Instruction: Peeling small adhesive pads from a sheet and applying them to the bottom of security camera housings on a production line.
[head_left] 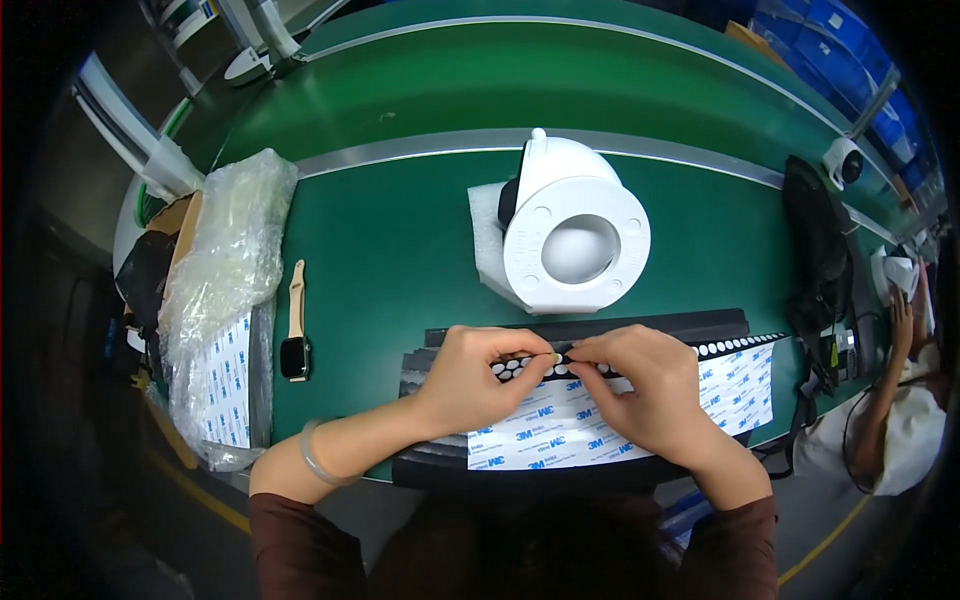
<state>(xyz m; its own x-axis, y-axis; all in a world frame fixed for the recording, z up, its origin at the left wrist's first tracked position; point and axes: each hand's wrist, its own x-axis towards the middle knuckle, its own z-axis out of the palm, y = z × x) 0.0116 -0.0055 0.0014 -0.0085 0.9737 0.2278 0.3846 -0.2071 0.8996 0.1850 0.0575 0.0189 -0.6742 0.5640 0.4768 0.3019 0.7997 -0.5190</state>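
Observation:
My left hand [475,380] and my right hand [645,385] meet, thumb and forefinger of each closed in a pinch. Whatever small piece lies between the fingertips is too small to make out. Directly at the fingers runs a narrow black strip [730,346] bearing rows of white round dots, partly covered by both hands. Below it lies a white sheet with blue print [560,430], resting on stacked black sheets [690,328]. Beyond my hands stands a white rounded plastic housing [627,245] with a ring-shaped face and an oval opening, against white foam padding [488,235].
On the left, a smartwatch [296,358] with a beige strap lies beside clear bubble wrap [235,220]. A black bag-like item [815,230] and a small white camera [843,163] are at right. A co-worker's arm [885,410] shows at the far right. Blue bins [835,40] stand behind.

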